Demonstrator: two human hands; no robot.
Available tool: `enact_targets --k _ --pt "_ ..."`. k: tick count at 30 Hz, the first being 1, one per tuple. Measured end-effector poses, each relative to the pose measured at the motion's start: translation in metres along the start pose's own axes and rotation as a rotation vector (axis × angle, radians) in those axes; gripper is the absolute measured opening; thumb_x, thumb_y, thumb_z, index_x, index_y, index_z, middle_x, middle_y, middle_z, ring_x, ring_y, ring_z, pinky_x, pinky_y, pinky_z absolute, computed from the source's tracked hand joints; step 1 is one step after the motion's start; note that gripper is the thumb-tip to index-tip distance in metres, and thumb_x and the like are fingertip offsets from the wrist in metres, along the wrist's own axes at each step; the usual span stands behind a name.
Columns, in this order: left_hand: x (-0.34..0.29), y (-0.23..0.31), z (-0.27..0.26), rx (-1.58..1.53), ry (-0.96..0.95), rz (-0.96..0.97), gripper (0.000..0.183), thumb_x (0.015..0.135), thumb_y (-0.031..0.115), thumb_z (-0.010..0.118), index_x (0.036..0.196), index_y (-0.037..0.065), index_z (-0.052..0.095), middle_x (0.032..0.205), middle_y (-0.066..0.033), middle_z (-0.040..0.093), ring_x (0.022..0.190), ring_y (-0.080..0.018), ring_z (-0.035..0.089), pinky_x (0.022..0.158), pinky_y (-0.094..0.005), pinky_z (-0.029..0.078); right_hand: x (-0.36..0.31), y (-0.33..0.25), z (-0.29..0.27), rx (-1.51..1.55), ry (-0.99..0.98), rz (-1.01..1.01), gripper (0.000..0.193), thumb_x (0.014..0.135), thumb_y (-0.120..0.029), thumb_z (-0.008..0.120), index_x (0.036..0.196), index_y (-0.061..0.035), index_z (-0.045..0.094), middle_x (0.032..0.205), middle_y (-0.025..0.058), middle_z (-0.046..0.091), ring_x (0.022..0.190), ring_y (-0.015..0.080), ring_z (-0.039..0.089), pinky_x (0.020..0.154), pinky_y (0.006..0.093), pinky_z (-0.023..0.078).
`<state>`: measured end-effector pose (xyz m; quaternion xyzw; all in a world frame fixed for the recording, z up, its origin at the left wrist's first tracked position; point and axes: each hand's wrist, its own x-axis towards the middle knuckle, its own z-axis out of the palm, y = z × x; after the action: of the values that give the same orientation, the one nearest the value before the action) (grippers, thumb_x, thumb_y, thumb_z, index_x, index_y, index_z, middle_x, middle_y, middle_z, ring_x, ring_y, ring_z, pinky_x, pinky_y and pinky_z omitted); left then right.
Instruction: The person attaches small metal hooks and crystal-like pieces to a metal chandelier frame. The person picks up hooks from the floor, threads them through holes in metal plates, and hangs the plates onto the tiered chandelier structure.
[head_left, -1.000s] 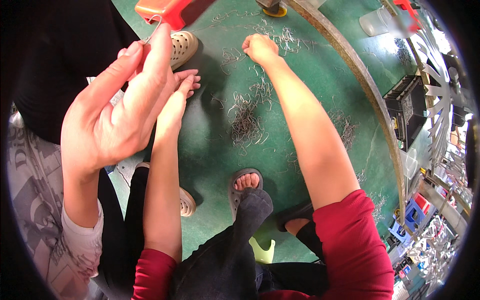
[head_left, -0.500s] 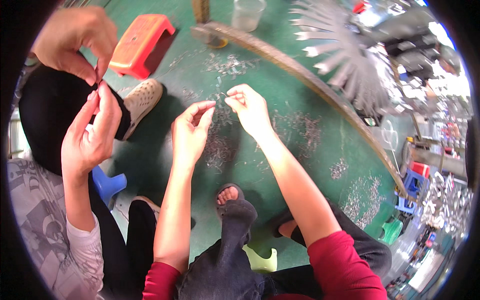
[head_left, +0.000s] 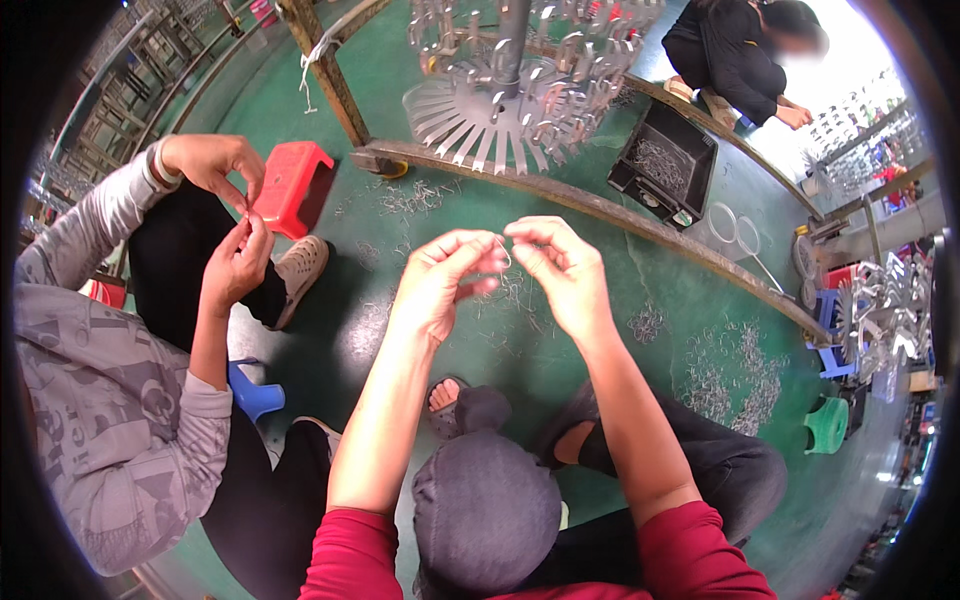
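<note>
In front of me, above the floor, my left hand (head_left: 446, 283) and my right hand (head_left: 562, 272) meet at the fingertips. A thin, bent metal hook (head_left: 507, 257) shows between them. The left thumb and forefinger pinch it, while the other left fingers are loosely spread and slightly blurred. My right thumb and fingers close on it from the other side; its upper end is hidden by the fingertips. Below my hands, similar small metal pieces (head_left: 515, 300) are scattered over the green floor.
At left a co-worker's hands (head_left: 240, 215) pinch something tiny, beside a red stool (head_left: 297, 185). A wooden beam (head_left: 600, 208) crosses ahead, under a rack of hanging metal strips (head_left: 500, 120). Beyond it stand a black crate (head_left: 690, 125) and a crouching person (head_left: 735, 65). A metal heap (head_left: 735, 380) lies right.
My view has shifted upward, bringing the rack, crate and crouching person into sight. My hands have come together at the fingertips, from slightly apart. The co-worker's hands stay pinched.
</note>
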<state>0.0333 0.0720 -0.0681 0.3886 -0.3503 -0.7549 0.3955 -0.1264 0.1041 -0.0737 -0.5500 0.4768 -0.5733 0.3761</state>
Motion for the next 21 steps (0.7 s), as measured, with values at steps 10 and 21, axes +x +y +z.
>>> enact_targets --k 10,21 --pt "-0.004 0.01 0.051 0.694 0.164 0.698 0.014 0.084 0.011 0.063 0.096 0.006 0.067 0.09 0.0003 0.066 0.077 -0.0045 0.057 0.067 -0.0204 0.045 0.0 -0.033 -0.021 0.109 0.043 0.235 0.013 0.084 -0.007 0.062 0.091 0.0034 0.062 0.08 0.0055 0.064 0.07 0.0097 0.059 0.066 0.0232 0.048" --pt "0.046 0.03 0.081 1.04 0.456 0.964 0.017 0.08 0.011 0.065 0.096 0.005 0.068 0.069 -0.0063 0.056 0.054 -0.0121 0.05 0.055 -0.0257 0.041 0.012 -0.029 -0.048 -0.036 0.303 0.2 0.009 0.084 -0.006 0.062 0.091 -0.0005 0.061 0.078 0.0042 0.063 0.068 0.0088 0.058 0.064 0.0224 0.048"
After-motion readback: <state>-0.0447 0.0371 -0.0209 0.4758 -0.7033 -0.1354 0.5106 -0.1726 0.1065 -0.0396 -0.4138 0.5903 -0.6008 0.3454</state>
